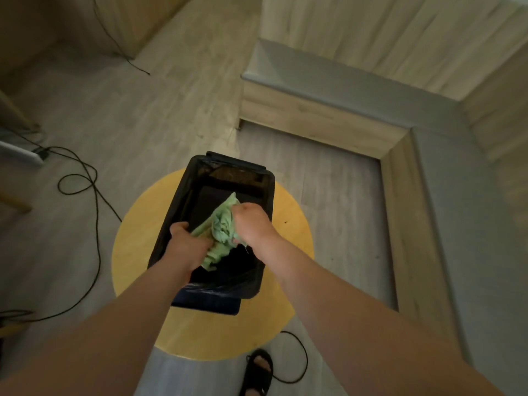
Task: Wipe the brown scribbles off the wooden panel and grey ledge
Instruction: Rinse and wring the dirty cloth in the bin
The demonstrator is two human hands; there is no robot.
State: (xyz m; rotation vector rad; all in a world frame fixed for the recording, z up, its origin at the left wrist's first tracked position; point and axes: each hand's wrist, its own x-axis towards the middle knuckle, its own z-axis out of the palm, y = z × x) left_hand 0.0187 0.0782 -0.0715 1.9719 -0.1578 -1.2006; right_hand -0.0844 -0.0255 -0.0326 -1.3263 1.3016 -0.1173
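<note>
Both hands clench green cloth (224,228): left hand (187,242), right hand (253,224). Black bin (237,162) just below grip. Risk: slip drops cloth in, shove tips bin.

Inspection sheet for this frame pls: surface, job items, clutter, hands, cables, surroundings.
Surface: round yellow table, carrying a black bin with a dark liner.
Job's things: green cloth bunched over the bin; grey ledge and wooden panel at right; no brown scribbles visible from here.
Clutter: nothing seen.
Grippers: left hand and right hand both grip the cloth.
Cables: black cable looping on the floor at left; second cable by the foot.
Surroundings: wood-look floor; sandalled foot.
</note>
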